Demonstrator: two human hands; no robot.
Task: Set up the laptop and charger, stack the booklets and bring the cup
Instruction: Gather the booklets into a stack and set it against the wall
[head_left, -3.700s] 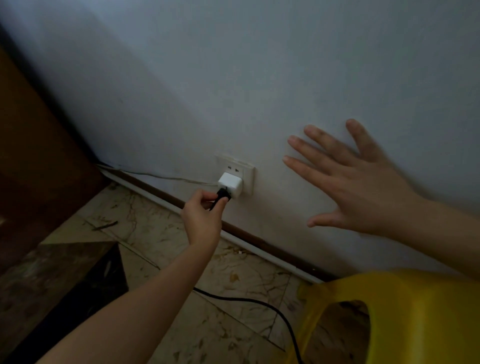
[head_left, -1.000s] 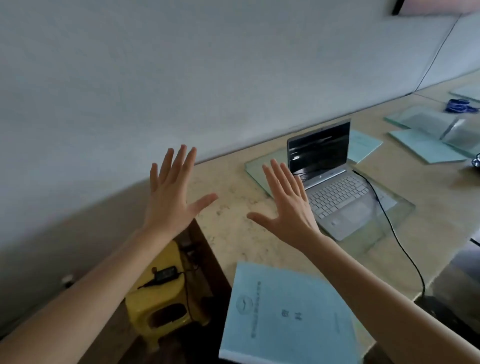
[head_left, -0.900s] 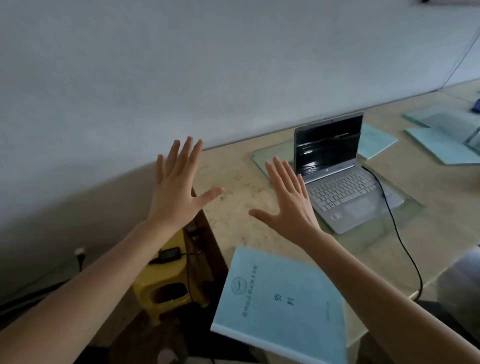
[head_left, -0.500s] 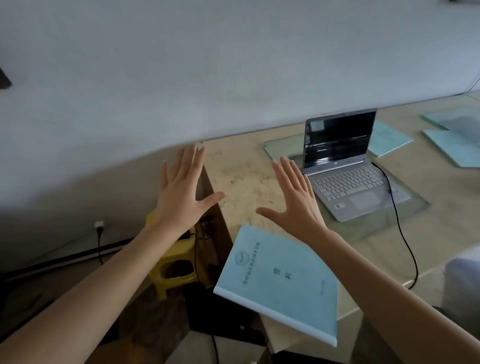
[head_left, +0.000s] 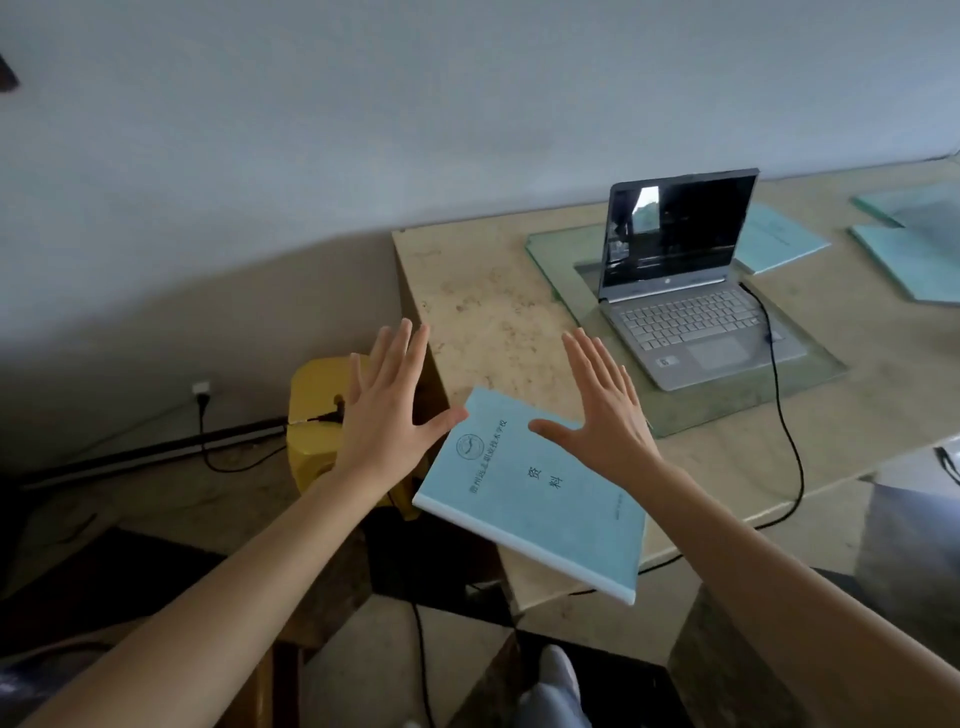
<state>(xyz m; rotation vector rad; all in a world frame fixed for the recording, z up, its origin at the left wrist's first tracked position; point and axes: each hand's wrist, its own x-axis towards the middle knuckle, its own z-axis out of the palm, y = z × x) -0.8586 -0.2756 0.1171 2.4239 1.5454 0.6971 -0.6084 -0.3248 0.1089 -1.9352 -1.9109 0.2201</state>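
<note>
A silver laptop (head_left: 691, 317) stands open with a dark screen on a glass sheet (head_left: 727, 400) on the beige table (head_left: 488, 306). A black charger cable (head_left: 784, 426) runs from its right side over the table's front edge. The white charger plug (head_left: 200, 388) sits in the wall socket low at the left. A light blue booklet (head_left: 524, 499) lies at the table's near left corner and overhangs the edge. My left hand (head_left: 384, 415) hovers flat and empty just left of it. My right hand (head_left: 602, 405) is spread above its far right corner. No cup is in view.
Other blue booklets (head_left: 779, 239) (head_left: 909, 260) lie on the table behind and to the right of the laptop. A yellow plastic stool (head_left: 317, 415) stands on the floor left of the table, with the cable's black adapter on it. My knee shows at the bottom.
The view moved from the wall socket up to the table. My left hand has let go of the plug. Both open hands have come down toward the near booklet.
</note>
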